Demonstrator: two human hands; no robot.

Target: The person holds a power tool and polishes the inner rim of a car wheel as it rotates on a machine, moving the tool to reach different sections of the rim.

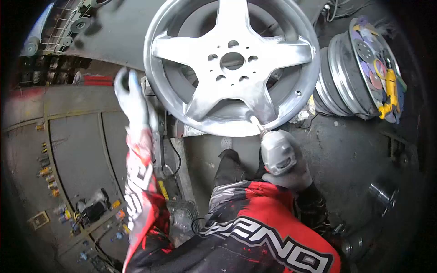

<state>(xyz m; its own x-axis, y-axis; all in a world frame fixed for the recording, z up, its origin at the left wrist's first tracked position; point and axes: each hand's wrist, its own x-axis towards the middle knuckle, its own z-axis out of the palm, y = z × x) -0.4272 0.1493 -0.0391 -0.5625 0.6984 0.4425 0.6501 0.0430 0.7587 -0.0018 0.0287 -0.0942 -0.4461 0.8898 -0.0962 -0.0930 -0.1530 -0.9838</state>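
A silver five-spoke alloy wheel [257,45] faces up in front of me, its spokes partly bright and partly dull. My right hand [298,175], in a grey glove, wraps around a grey handheld power grinder [277,152]. The tool's thin shaft ends in a small round head [250,115], right at the lower right spoke near the rim. My left hand [130,98], gloved in pale grey, is off the wheel's left edge with its fingers stretched out and nothing in them.
Stacked wheels [339,75] stand at the right, topped with sanding discs and a yellow tool [390,91]. Cables hang beside a stand [159,150] below the wheel's left side. Bottles and tools [93,207] lie at lower left. A metal cylinder [382,193] is at lower right.
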